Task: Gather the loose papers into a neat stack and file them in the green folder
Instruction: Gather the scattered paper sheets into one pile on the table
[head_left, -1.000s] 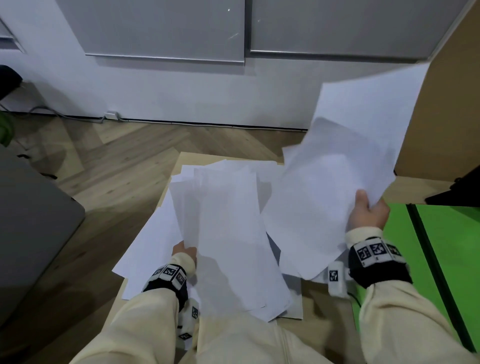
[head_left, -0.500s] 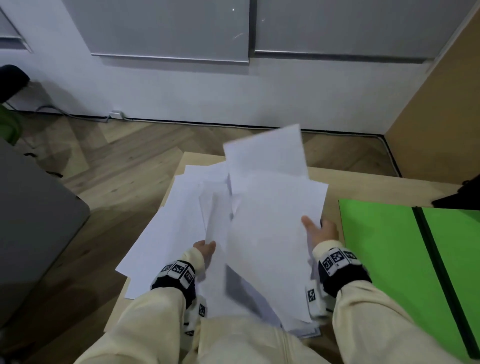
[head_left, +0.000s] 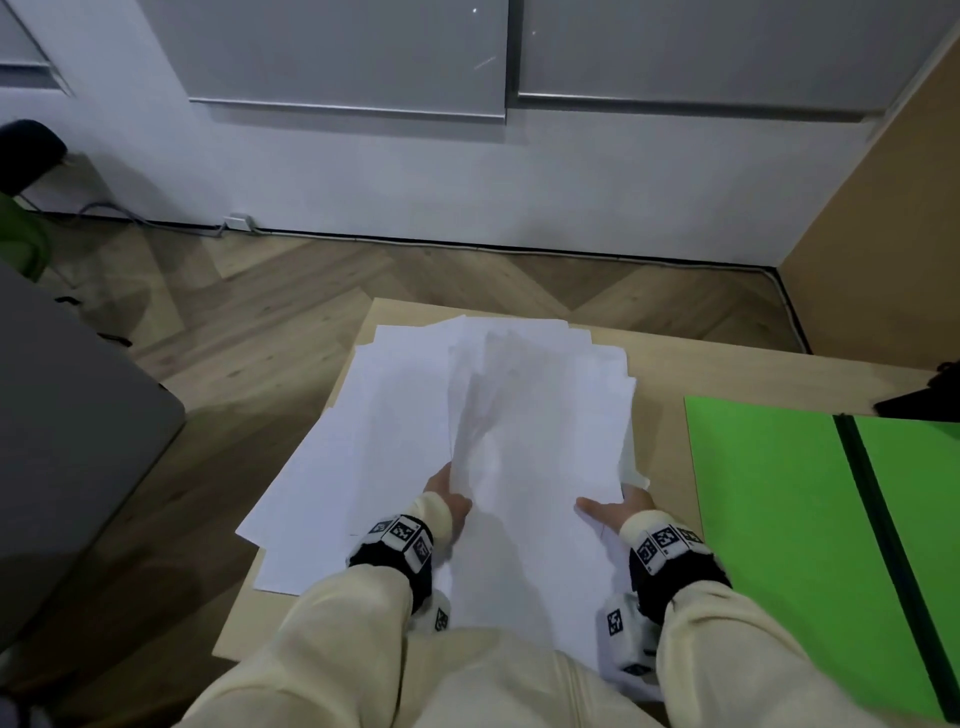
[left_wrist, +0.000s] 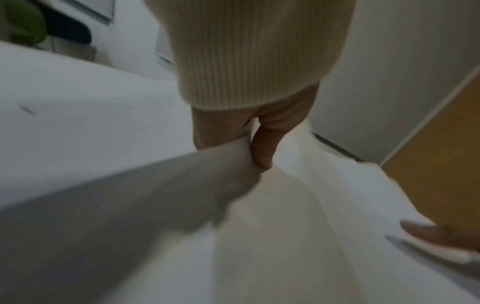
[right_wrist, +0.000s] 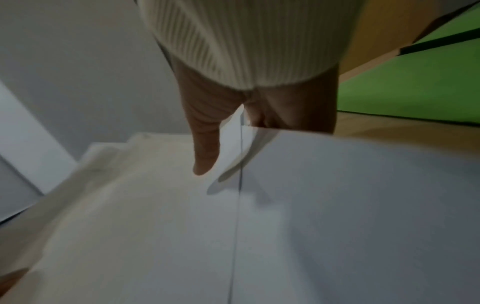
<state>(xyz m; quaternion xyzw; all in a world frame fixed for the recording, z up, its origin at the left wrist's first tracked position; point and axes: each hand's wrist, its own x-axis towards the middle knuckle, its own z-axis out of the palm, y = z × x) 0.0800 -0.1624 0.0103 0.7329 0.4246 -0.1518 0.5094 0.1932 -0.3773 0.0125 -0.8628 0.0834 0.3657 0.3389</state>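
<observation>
change: the sheets raised a second ago are now lying down on the papers (head_left: 415, 415) | left hand (head_left: 445, 498) is pinching sheets at the pile's left | right hand (head_left: 618, 512) is gripping its right edge, thumb on top | green folder (head_left: 769, 519) is lying open on the table (head_left: 665, 374), right of the pile

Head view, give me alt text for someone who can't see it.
Two hands, left hand and right hand, hold a fanned pile of white papers on a wooden table. An open green folder lies to the right; wood floor and a white wall lie beyond.
</observation>
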